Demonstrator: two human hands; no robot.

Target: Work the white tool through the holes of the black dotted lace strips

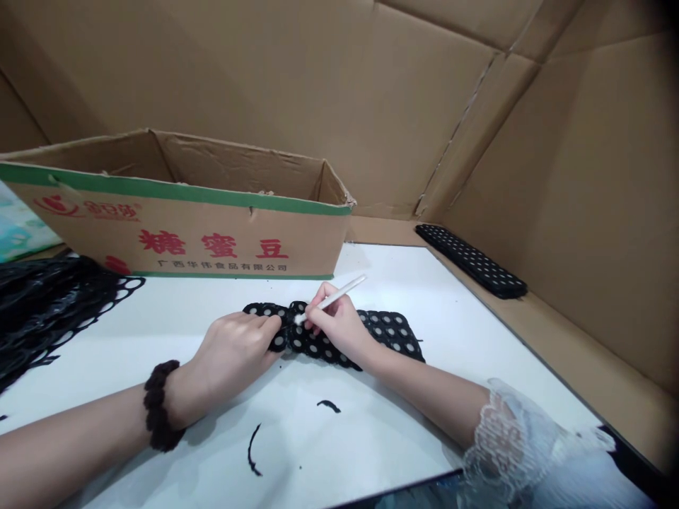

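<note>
A black perforated mat [391,331] with rows of round holes lies flat on the white board, the board's pale surface showing through them. My left hand [236,346] is closed on the mat's left part, thumb and fingers pressed together at its edge. Between the fingers of my right hand [339,325] is a slim white pen-shaped tool [344,290], tilted up to the right. Its lower tip meets the mat just beside my left thumb; the exact tip is too blurred to make out. My right hand covers the mat's middle.
Behind the mat stands an open cardboard box [308,237] with red lettering. A heap of black perforated sheets [58,304] lies at left. Stacked black mats [469,260] rest at the right. Thin black scraps [252,452] are on the white board [382,438]. Cardboard walls enclose the back and right.
</note>
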